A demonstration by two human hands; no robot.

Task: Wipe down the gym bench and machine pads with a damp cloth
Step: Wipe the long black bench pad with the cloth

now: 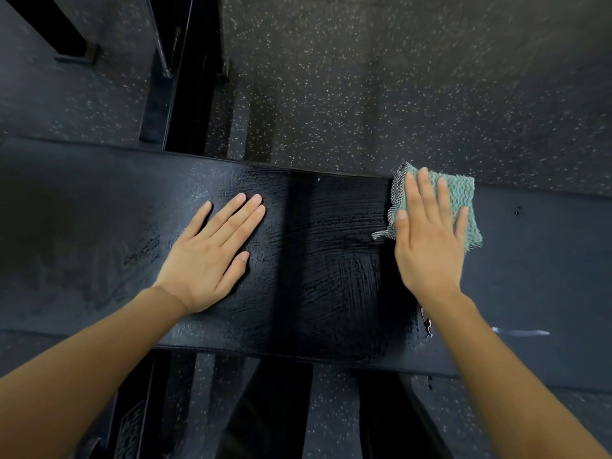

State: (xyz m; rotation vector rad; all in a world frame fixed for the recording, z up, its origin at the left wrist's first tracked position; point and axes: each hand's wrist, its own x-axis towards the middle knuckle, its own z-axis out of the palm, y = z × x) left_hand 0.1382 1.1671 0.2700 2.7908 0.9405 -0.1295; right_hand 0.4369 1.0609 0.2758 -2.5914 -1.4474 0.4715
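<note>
A long black padded bench (99,226) runs across the view from left to right. Its middle stretch is dark and streaked with wet wipe marks. My left hand (212,256) lies flat on the pad, fingers straight, holding nothing. My right hand (430,240) presses flat on a folded green cloth (460,197) with a grey mesh edge, at the far side of the bench right of the wet patch. The cloth's near part is hidden under my palm.
Speckled black rubber floor (397,77) lies beyond and below the bench. A black metal frame bar (185,77) runs away from the bench at upper left. Frame parts (139,409) show beneath the near edge. A pale scuff (520,332) marks the pad's right part.
</note>
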